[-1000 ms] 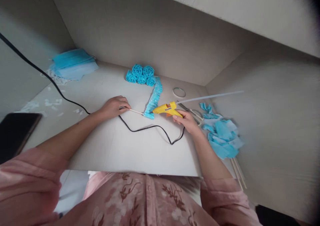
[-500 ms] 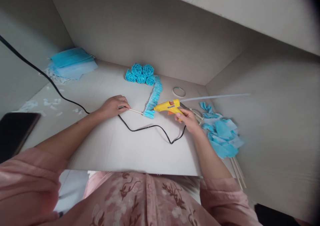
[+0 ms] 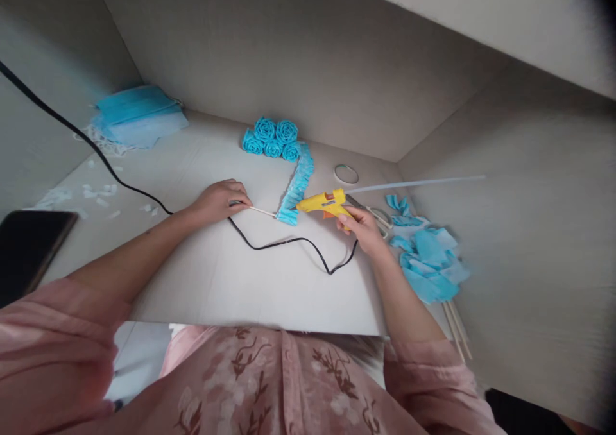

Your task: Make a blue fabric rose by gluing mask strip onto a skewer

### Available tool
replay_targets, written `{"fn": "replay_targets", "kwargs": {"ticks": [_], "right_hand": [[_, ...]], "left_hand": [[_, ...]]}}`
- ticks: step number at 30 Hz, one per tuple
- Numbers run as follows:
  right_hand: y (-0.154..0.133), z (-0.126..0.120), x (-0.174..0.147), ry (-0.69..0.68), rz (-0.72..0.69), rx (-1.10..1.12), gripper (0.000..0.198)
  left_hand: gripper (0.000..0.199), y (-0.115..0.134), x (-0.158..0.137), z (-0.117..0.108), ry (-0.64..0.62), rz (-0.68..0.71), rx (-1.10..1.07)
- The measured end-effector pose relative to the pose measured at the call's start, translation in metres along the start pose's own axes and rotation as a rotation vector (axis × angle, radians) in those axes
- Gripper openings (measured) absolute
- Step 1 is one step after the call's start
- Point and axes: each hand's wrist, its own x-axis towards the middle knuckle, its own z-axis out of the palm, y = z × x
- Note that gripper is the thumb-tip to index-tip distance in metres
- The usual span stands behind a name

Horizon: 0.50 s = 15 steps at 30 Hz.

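Between the fingers of my left hand (image 3: 222, 199) is a thin pale stick (image 3: 262, 211), its far end touching the near end of a ruffled blue strip (image 3: 299, 179). My right hand (image 3: 359, 226) is wrapped round a yellow glue gun (image 3: 321, 201). The gun's nozzle points left, at the strip's near end; whether it touches cannot be told. A long clear glue stick (image 3: 418, 183) juts out of the gun's back. Behind the strip, several rolled blue fabric roses (image 3: 273, 138) are stacked against the back panel.
Blue face masks (image 3: 139, 117) lie at the back left, white scraps (image 3: 94, 191) in front. A black phone (image 3: 33, 249) sits at the left edge. A black cord (image 3: 274, 247) crosses the surface. At right are scissors (image 3: 380, 220), a tape ring (image 3: 346, 174), blue fabric pieces (image 3: 433, 262) and sticks (image 3: 457, 332).
The view has shifted very slightly. Both hands, the stick, the strip and the glue gun keep nearly the same places.
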Motion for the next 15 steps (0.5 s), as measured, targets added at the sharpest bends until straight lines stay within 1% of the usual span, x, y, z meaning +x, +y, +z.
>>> {"fn": "replay_targets", "kwargs": {"ticks": [4, 7, 12, 15], "right_hand": [[-0.0030, 0.0030, -0.0004, -0.039, 0.005, -0.068, 0.042], [-0.0033, 0.0032, -0.0001, -0.036, 0.010, -0.110, 0.042], [0.0015, 0.0009, 0.0009, 0.040, 0.010, -0.026, 0.039], [0.0006, 0.0024, 0.0006, 0.028, 0.011, -0.019, 0.041]], "left_hand": [[0.031, 0.0012, 0.0005, -0.0008, -0.007, -0.004, 0.006], [0.030, 0.0017, 0.0007, -0.0011, -0.007, 0.002, 0.009], [0.029, 0.0006, 0.0001, -0.0005, -0.011, 0.005, 0.010], [0.029, -0.0003, -0.0004, 0.0001, -0.006, 0.011, 0.011]]}}
